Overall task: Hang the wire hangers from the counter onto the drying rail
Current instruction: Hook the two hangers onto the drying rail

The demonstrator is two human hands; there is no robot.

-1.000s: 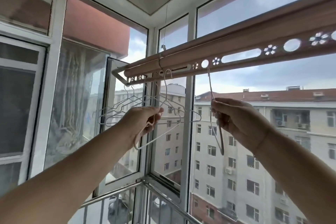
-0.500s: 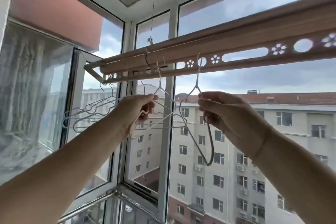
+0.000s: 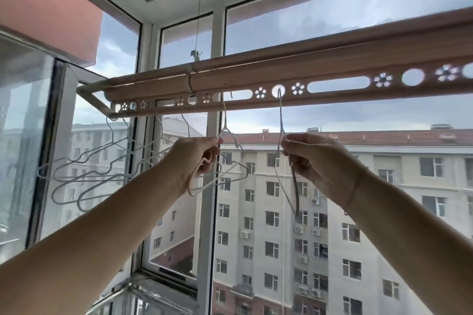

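Observation:
The pinkish drying rail (image 3: 332,69) runs overhead across the window, with a strip of round, slotted and flower-shaped holes below it. My right hand (image 3: 317,163) grips a thin wire hanger (image 3: 280,120) seen edge-on; its hook sits in a round hole of the rail strip. My left hand (image 3: 197,161) holds a second wire hanger (image 3: 227,163), whose hook reaches up to the long slot beside that hole. Several more wire hangers (image 3: 102,169) hang from the strip's left end.
A window pane (image 3: 38,135) stands swung inward at the left, close to the hanging hangers. A thin cable (image 3: 199,7) drops from the ceiling to the rail. Window frames and a metal railing (image 3: 143,291) lie below; apartment blocks show outside.
My right hand has lifted its hanger and its hook now sits in the round hole. My left hand has risen a little with its hanger. The camera tilted up and left.

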